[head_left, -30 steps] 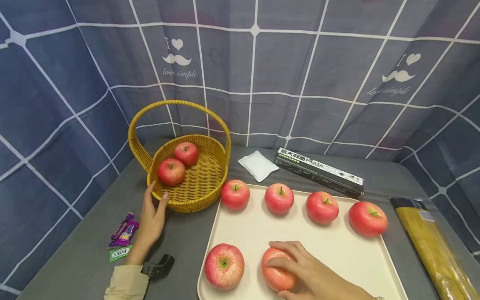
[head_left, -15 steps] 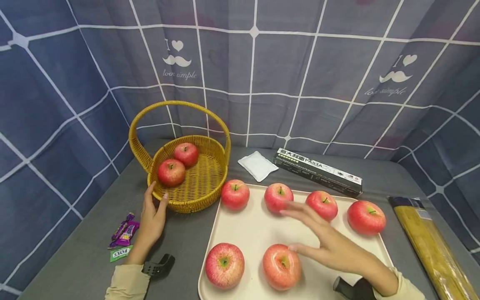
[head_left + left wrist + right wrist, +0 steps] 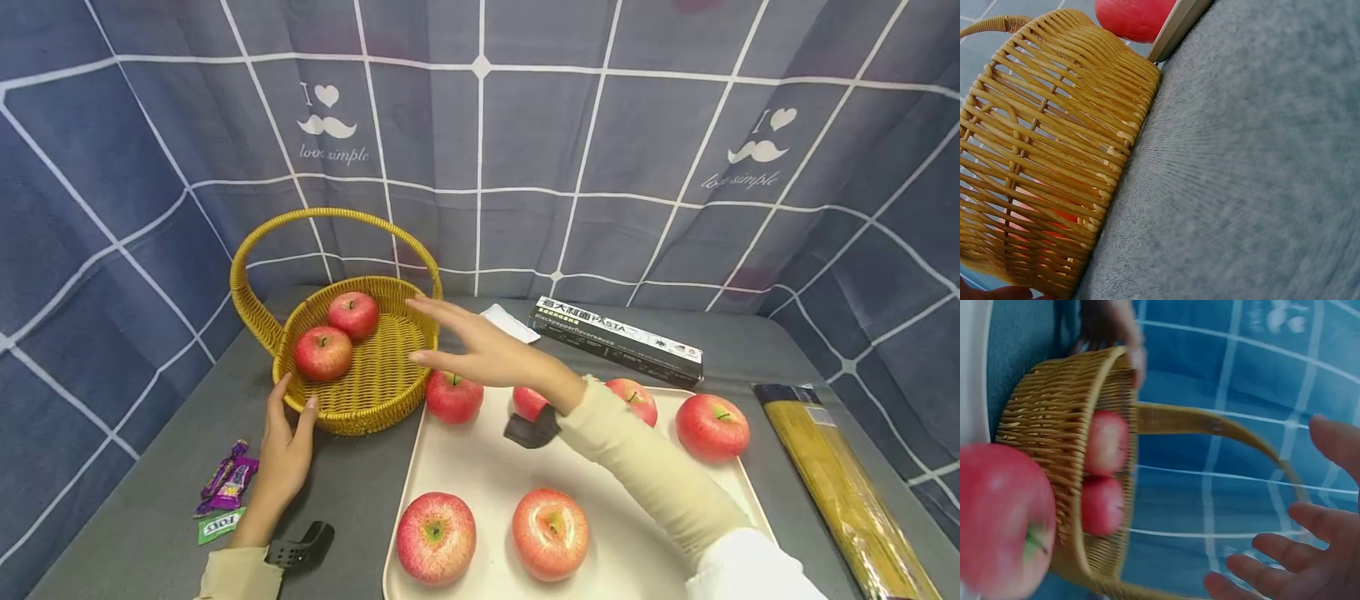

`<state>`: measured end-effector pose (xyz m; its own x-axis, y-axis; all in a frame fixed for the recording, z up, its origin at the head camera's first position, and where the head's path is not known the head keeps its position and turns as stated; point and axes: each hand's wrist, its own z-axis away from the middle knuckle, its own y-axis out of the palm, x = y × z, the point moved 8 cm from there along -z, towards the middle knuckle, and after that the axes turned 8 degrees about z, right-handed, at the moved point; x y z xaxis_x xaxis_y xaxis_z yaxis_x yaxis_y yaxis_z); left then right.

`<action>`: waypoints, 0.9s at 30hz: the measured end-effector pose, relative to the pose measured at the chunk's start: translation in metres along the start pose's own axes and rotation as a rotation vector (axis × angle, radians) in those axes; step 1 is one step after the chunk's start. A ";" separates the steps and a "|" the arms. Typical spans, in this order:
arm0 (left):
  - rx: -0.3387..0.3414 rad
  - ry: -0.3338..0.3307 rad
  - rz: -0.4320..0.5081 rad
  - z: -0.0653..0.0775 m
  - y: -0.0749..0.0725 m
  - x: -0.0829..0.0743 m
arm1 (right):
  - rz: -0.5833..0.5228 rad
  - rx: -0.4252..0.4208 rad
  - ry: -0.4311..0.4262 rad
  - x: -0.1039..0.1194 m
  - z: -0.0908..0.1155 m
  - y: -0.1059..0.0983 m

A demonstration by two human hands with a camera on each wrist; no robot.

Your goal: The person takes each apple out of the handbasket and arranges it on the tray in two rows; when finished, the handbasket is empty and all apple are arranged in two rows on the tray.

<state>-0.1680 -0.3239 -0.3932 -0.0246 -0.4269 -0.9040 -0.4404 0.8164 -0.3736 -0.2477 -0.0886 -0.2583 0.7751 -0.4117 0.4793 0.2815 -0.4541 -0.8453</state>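
Two apples sit inside the basket, just beyond the left hand, against the side nearest it. That hand's fingers lie fairly straight, thumb apart, touching the rim and outer wall, presumably to steady the basket. The right hand, spread wide and holding nothing, hangs at the basket's right edge. Below its forearm lies the tray with six more apples, spaced apart, each resting on a broad end; the raised edge probably helps stop rolling.

The right sleeve covers parts of two back-row apples, and the right hand hides some of the white packet behind it. The tray's near edge is cut off. The left wrist view catches only a sliver of its hand, so how firmly it presses cannot be told.
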 end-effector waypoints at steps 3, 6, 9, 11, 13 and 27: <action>-0.001 0.006 0.003 0.001 -0.002 0.001 | 0.042 0.049 0.006 0.002 -0.044 0.028; -0.009 0.006 -0.005 0.002 -0.005 0.001 | 0.089 0.091 0.031 0.004 -0.078 0.057; -0.011 0.007 -0.012 0.004 -0.006 0.002 | 0.130 0.144 0.090 0.003 -0.101 0.084; -0.008 0.009 -0.015 0.005 -0.006 0.002 | 0.111 0.176 0.137 0.003 -0.113 0.098; -0.004 0.014 -0.012 0.005 -0.006 0.002 | 0.077 0.194 0.177 0.003 -0.123 0.109; 0.012 0.016 -0.024 0.001 0.000 0.000 | -0.202 0.047 0.337 -0.015 -0.128 0.155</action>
<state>-0.1671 -0.3234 -0.3933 -0.0284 -0.4525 -0.8913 -0.4300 0.8105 -0.3978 -0.2885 -0.2541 -0.3668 0.4746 -0.5574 0.6812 0.4412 -0.5190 -0.7321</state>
